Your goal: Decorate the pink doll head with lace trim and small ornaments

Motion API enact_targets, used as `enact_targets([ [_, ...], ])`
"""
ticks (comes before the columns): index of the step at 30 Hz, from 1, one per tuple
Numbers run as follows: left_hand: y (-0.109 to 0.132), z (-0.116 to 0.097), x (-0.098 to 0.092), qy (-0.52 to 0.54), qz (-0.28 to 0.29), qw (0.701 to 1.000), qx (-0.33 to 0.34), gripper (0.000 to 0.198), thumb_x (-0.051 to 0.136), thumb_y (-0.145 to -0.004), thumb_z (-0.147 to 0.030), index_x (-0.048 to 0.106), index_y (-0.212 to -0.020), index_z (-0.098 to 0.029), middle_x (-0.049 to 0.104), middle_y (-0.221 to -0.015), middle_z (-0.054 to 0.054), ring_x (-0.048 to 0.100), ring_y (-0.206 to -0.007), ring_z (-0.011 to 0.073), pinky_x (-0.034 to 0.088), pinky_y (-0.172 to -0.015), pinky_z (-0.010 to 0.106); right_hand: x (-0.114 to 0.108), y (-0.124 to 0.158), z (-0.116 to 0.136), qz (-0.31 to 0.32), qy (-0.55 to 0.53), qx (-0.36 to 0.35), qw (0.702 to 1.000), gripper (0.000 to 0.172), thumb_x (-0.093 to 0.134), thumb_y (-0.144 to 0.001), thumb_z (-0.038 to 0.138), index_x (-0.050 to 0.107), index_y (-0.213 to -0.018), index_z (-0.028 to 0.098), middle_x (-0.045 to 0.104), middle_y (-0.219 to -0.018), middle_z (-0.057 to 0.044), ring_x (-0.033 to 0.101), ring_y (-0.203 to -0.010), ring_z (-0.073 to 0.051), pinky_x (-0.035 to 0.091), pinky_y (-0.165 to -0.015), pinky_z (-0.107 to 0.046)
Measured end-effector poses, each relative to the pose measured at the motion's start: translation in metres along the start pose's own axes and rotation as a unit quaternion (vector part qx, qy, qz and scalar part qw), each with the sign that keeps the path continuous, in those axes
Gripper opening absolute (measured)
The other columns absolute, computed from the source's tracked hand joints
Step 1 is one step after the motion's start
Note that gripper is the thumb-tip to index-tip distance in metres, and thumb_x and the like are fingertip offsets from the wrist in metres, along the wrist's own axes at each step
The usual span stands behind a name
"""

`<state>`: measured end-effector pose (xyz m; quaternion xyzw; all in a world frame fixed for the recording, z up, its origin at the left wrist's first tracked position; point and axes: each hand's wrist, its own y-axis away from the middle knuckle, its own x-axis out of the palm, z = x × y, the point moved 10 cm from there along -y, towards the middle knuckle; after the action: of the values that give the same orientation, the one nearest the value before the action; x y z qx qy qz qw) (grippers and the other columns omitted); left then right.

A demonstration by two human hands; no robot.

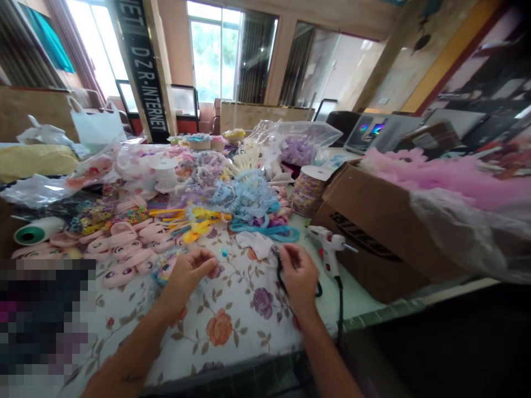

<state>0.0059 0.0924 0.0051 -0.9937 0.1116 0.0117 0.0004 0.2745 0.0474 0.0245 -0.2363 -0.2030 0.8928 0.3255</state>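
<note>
My left hand (188, 273) hovers over the floral cloth (236, 348) with thumb and forefinger pinched together; what is between them, if anything, is too small to tell. Just right of its fingertips shows a tiny teal bead-like piece (224, 253). My right hand (299, 276) is closed too, fingertips together beside a crumpled white cloth (255, 243). Black loops, seemingly scissors handles (280, 279), show on both sides of this hand; I cannot tell whether it grips them. Beside my left wrist lies a fluffy blue-yellow piece (164, 268) with a printed face.
A white glue gun (329, 246) stands right of my right hand, its cord trailing down. Pink face-printed pieces (124, 249) are piled on the left. Blue ruffled trim (244, 193), a trim spool (309, 190) and a cardboard box (365, 232) with pink tulle (448, 177) stand beyond.
</note>
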Motion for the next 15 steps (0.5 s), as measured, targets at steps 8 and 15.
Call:
enact_targets([
  [8,-0.001,0.011,0.000,0.114,-0.005,0.993,-0.036,0.020,0.070,-0.075,-0.033,0.064,-0.073,-0.015,0.066,-0.067,0.003,0.059,-0.062,0.0119,0.047,-0.063,0.024,-0.100,-0.034,-0.070,-0.062,0.287,0.049,0.955,0.051,0.050,-0.076,0.052,0.064,-0.102,0.010,0.069,-0.090,-0.019,0.063,-0.084,-0.032,0.047,-0.078,-0.044],
  [15,-0.003,0.015,-0.007,0.179,-0.026,0.983,-0.040,0.019,0.075,-0.069,-0.031,0.066,-0.073,-0.015,0.067,-0.069,0.002,0.061,-0.062,0.0113,0.048,-0.062,0.023,-0.071,-0.061,-0.090,0.093,0.386,0.084,0.914,0.030,0.053,-0.071,0.040,0.067,-0.072,0.014,0.068,-0.065,-0.018,0.064,-0.067,-0.033,0.046,-0.064,-0.040],
])
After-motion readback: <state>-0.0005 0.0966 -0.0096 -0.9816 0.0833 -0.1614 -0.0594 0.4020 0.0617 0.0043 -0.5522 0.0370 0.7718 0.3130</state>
